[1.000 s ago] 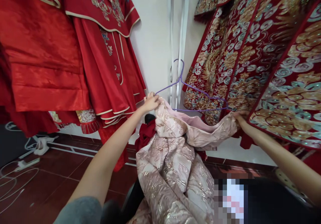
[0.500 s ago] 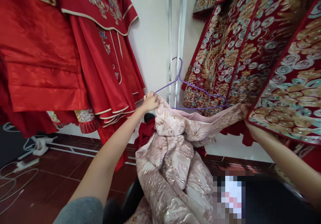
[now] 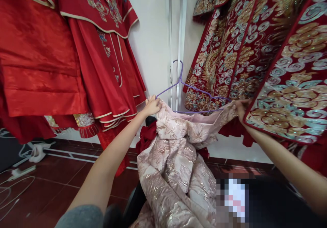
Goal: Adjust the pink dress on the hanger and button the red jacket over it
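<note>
A pale pink brocade garment (image 3: 178, 153) with shiny gold pattern hangs down in front of me. My left hand (image 3: 151, 106) grips its upper left edge together with the left end of a thin purple wire hanger (image 3: 194, 89). My right hand (image 3: 240, 108) holds the garment's upper right edge at the hanger's right end, partly hidden behind a hanging embroidered robe. The hanger's hook points up in front of a white wall.
Plain red satin robes (image 3: 63, 51) hang at the left. Dark red robes with gold and teal embroidery (image 3: 268, 51) hang at the right. A red cloth (image 3: 146, 136) lies behind the pink garment. White cables and a power strip (image 3: 20, 172) lie on the dark red tiled floor.
My right hand has pulled the garment's right edge up and outward along the hanger, stretching the opening wider. My left hand has stayed nearly still.
</note>
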A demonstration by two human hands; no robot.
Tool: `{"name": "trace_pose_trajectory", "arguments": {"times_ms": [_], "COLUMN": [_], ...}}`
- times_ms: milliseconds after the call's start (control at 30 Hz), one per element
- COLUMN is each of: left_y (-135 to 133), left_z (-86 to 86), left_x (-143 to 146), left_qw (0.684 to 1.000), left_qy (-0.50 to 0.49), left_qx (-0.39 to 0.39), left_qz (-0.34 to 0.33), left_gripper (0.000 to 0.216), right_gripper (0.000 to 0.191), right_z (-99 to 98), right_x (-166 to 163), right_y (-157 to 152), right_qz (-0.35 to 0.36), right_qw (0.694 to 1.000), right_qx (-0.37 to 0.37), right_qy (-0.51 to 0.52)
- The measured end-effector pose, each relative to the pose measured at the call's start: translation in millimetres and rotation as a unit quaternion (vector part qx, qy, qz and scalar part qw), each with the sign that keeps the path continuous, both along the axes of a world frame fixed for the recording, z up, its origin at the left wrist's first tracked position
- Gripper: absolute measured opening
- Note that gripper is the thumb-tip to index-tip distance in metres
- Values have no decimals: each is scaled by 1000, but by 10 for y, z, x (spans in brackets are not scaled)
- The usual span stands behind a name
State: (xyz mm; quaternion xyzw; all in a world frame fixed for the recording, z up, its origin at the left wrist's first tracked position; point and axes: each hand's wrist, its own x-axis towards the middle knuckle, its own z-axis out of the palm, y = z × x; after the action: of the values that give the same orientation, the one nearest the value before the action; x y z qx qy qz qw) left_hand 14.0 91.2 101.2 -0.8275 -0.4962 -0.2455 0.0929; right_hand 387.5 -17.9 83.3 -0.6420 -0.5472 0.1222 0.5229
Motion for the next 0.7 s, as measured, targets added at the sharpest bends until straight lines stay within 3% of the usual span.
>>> {"name": "trace_pose_trajectory", "arguments": {"times_ms": [100, 233, 333, 533, 633, 700], "left_y": [-23, -86, -117, -181, -246, -270], "left_z": [-52, -138, -166, -195, -351, -499], "left_x": [30, 85, 104, 45, -67, -199], "left_qw": [1000, 1000, 1000, 997, 970, 923], "left_qy": [7, 4, -5, -46, -182, -318], "left_qx": [1, 9, 17, 46, 150, 216], "left_qz": [3, -12, -16, -46, -62, 0], "left_gripper": [26, 27, 26, 22, 22, 25], "right_gripper": [21, 20, 22, 30, 30, 30], "right_z": [147, 450, 546, 423, 430, 455], "right_x": [-139, -472, -680, -624, -550, -534], "right_y": [48, 135, 219, 341, 332, 320], "right_qz": [-95, -82, -55, 19, 50, 68], "right_qw": [985, 942, 941, 924, 914, 914], "right_qx": [135, 241, 226, 189, 198, 195], "right_qy": [-56, -220, -245, -330, -351, -350]}}
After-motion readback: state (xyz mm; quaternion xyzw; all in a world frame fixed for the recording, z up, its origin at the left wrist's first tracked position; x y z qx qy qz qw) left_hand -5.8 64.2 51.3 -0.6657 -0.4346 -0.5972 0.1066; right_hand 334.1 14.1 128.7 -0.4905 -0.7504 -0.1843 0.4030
